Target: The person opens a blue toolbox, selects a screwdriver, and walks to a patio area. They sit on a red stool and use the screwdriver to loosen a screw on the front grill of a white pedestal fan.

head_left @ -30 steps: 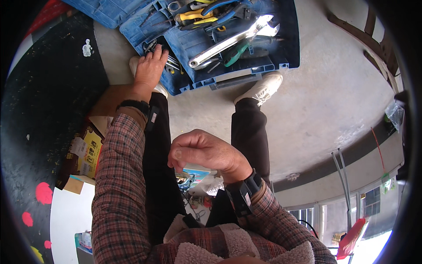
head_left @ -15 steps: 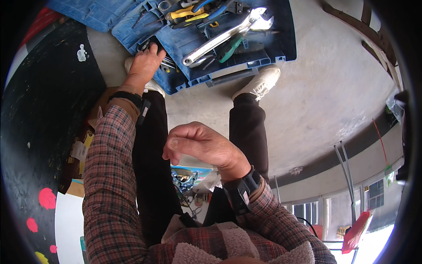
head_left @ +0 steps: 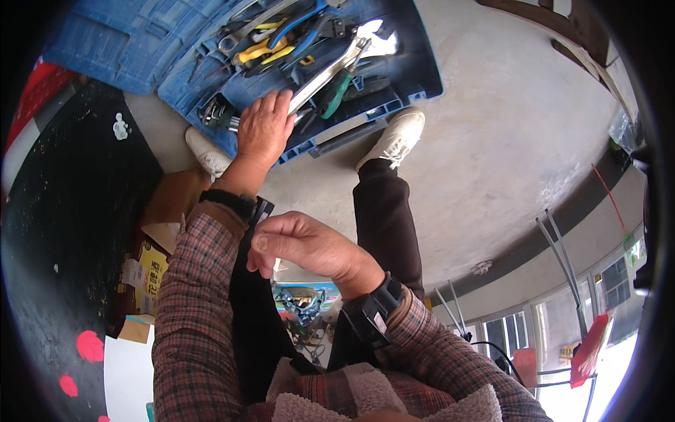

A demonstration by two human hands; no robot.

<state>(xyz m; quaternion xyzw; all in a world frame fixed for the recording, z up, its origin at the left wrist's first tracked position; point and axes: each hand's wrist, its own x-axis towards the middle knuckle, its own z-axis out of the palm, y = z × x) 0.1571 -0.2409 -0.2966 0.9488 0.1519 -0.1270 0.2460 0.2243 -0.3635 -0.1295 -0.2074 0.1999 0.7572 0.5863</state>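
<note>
A blue plastic toolbox (head_left: 105,49) lies open on the floor by my feet. My left hand (head_left: 264,130) reaches over its near side with the fingers stretched out and side by side. Its fingertips lie over the lower end of a large chrome adjustable wrench (head_left: 327,72), hiding that end; whether they press on it I cannot tell. A green-handled screwdriver (head_left: 336,93) rests beside the wrench. In front of my body, my right hand (head_left: 302,243) is curled with the thumb over the fingers; what it holds, if anything, is hidden.
Yellow-handled pliers (head_left: 259,52) and blue-handled pliers (head_left: 299,32) lie deeper in the toolbox. Small metal tools (head_left: 219,116) fill its near-left corner. A cardboard box (head_left: 169,204) stands left of my legs. A wooden frame (head_left: 583,28) is at the far right.
My left hand has left the toolbox's corner compartment, moving right to the wrench's lower end, and its fingers have straightened. My right hand stays curled. The toolbox has shifted left in view.
</note>
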